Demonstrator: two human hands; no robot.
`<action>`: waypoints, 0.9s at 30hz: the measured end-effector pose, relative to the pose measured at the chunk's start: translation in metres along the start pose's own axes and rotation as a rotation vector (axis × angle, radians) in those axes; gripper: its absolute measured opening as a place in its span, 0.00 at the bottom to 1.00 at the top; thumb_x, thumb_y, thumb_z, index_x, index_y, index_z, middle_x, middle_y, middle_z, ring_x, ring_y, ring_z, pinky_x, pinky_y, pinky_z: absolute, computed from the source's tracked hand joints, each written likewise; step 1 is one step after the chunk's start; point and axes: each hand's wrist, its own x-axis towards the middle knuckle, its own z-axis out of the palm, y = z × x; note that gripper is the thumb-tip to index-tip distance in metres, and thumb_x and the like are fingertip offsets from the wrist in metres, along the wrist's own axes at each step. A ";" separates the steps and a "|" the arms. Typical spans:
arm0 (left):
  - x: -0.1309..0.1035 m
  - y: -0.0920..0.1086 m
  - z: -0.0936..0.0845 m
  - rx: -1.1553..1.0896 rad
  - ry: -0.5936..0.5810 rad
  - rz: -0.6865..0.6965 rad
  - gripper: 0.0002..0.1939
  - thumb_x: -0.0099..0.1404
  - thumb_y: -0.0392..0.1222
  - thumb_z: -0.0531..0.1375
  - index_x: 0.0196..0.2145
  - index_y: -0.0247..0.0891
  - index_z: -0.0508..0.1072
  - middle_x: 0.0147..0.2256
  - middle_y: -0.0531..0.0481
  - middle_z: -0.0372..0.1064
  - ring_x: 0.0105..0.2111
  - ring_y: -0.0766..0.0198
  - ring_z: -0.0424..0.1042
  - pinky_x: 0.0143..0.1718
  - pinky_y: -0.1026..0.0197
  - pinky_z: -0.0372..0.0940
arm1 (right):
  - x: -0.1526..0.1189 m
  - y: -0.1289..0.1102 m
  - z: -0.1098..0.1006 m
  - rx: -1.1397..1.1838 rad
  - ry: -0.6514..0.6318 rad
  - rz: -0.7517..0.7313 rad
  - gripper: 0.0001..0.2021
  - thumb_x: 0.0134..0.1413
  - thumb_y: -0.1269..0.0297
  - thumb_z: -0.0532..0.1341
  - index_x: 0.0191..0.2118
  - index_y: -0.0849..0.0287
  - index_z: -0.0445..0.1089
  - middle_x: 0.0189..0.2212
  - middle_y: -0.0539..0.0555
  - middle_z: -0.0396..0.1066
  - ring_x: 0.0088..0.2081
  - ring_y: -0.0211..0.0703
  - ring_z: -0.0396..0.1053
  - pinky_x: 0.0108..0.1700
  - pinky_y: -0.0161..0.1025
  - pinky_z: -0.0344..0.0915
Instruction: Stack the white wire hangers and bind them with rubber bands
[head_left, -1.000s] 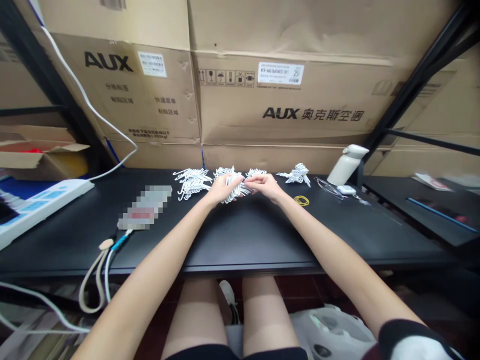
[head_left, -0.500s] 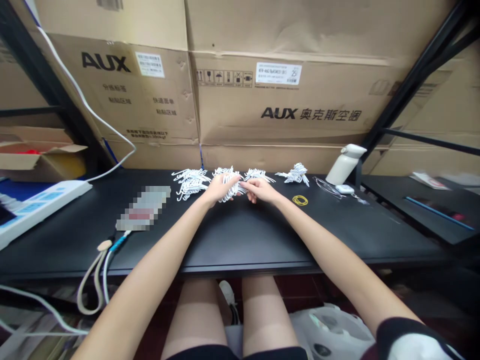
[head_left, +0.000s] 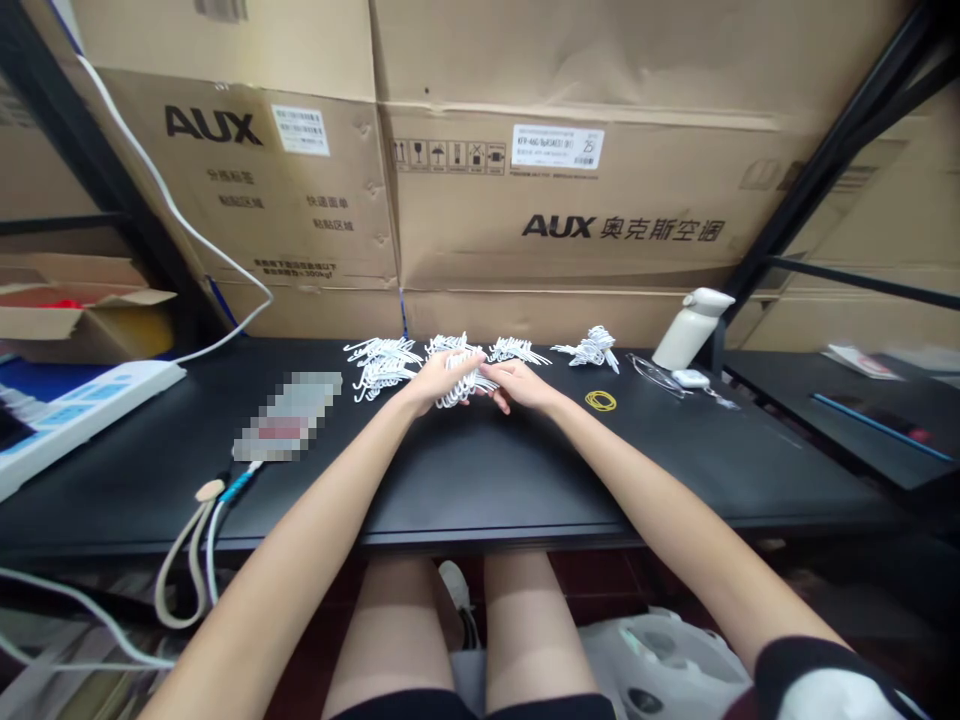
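A bundle of white hooked wires [head_left: 455, 390] is held between both hands over the back middle of the black table. My left hand [head_left: 439, 380] is closed around its left part, thumb on top. My right hand [head_left: 519, 384] pinches its right end. Behind the hands lie more white bundles, one at the left [head_left: 384, 368] and one at the right [head_left: 516, 349]. Further right sit a tangled white bundle [head_left: 592, 348] and several yellow rubber bands [head_left: 601, 401].
A white bottle [head_left: 688, 330], glasses [head_left: 658, 376] and a small white case [head_left: 690, 379] stand at the right back. At the left are a blurred-out phone [head_left: 289, 417], a power strip [head_left: 82, 415] and an open carton [head_left: 82, 315]. Large cardboard boxes [head_left: 450, 240] line the back.
Both hands keep hold of the bundle, which has tipped and dropped slightly. The fingers of my right hand have shifted a little beneath it.
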 end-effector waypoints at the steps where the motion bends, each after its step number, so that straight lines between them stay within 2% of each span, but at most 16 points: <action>1: 0.000 0.001 0.001 -0.002 0.005 -0.001 0.21 0.57 0.57 0.63 0.38 0.36 0.70 0.35 0.42 0.75 0.31 0.55 0.76 0.21 0.62 0.67 | 0.000 0.000 0.000 0.002 0.000 0.001 0.27 0.55 0.39 0.53 0.24 0.61 0.65 0.11 0.46 0.63 0.13 0.33 0.59 0.18 0.31 0.56; 8: 0.000 0.000 0.001 0.025 0.011 -0.013 0.16 0.59 0.52 0.62 0.38 0.36 0.71 0.34 0.42 0.75 0.29 0.56 0.75 0.19 0.62 0.66 | -0.001 -0.002 0.003 0.010 -0.012 0.051 0.29 0.51 0.35 0.53 0.23 0.60 0.66 0.12 0.47 0.62 0.14 0.34 0.61 0.19 0.32 0.58; 13: -0.002 0.001 0.002 0.032 -0.007 0.001 0.16 0.60 0.52 0.61 0.36 0.36 0.70 0.30 0.42 0.74 0.28 0.56 0.75 0.18 0.63 0.65 | 0.000 -0.002 0.003 0.027 -0.002 0.055 0.32 0.51 0.33 0.51 0.22 0.61 0.67 0.11 0.49 0.63 0.13 0.34 0.61 0.18 0.32 0.59; 19: -0.003 0.002 0.003 0.027 -0.015 0.017 0.18 0.60 0.53 0.60 0.42 0.38 0.69 0.29 0.46 0.74 0.26 0.57 0.75 0.18 0.63 0.66 | 0.000 -0.001 0.002 0.034 -0.035 0.062 0.32 0.50 0.33 0.52 0.23 0.62 0.68 0.11 0.49 0.64 0.13 0.34 0.62 0.17 0.31 0.59; 27: -0.001 -0.001 0.003 0.033 -0.017 0.002 0.15 0.61 0.52 0.60 0.37 0.37 0.70 0.26 0.45 0.74 0.23 0.58 0.74 0.17 0.64 0.64 | -0.001 -0.002 0.006 0.021 -0.015 0.090 0.34 0.52 0.32 0.48 0.22 0.62 0.67 0.10 0.50 0.64 0.12 0.35 0.61 0.17 0.32 0.60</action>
